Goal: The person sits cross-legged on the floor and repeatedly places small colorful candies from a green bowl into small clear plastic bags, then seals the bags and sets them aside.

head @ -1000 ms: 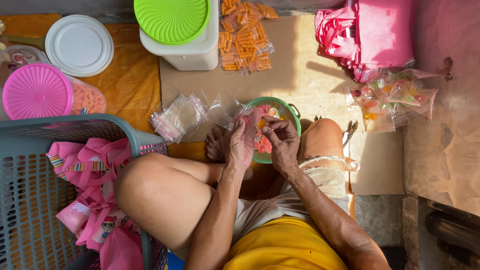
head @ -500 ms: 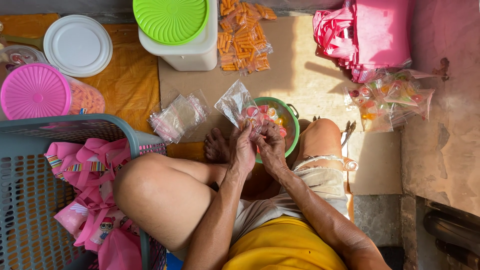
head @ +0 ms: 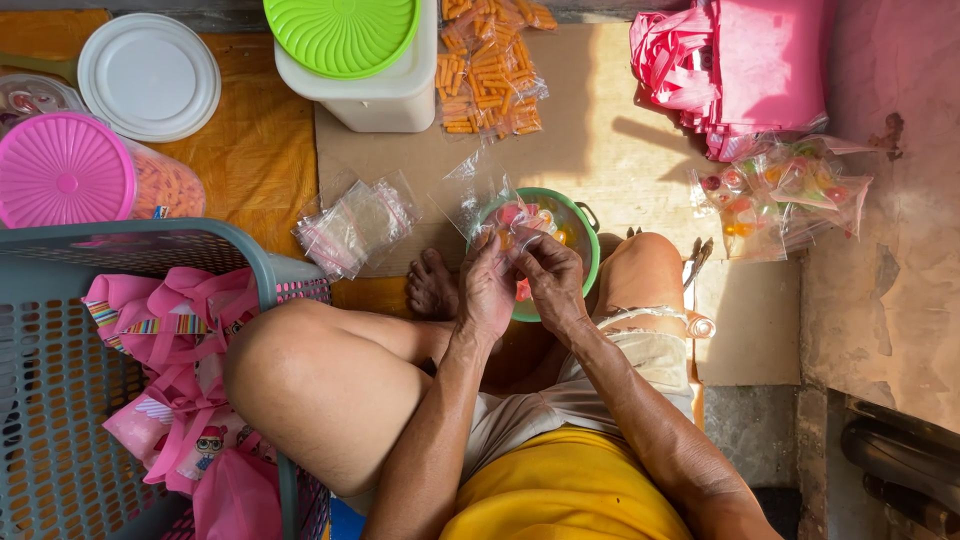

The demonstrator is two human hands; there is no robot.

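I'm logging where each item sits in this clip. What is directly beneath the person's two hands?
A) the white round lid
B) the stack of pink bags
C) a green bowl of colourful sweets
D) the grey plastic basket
C: the left hand and right hand pinch a small clear bag over the green bowl holding colourful sweets.
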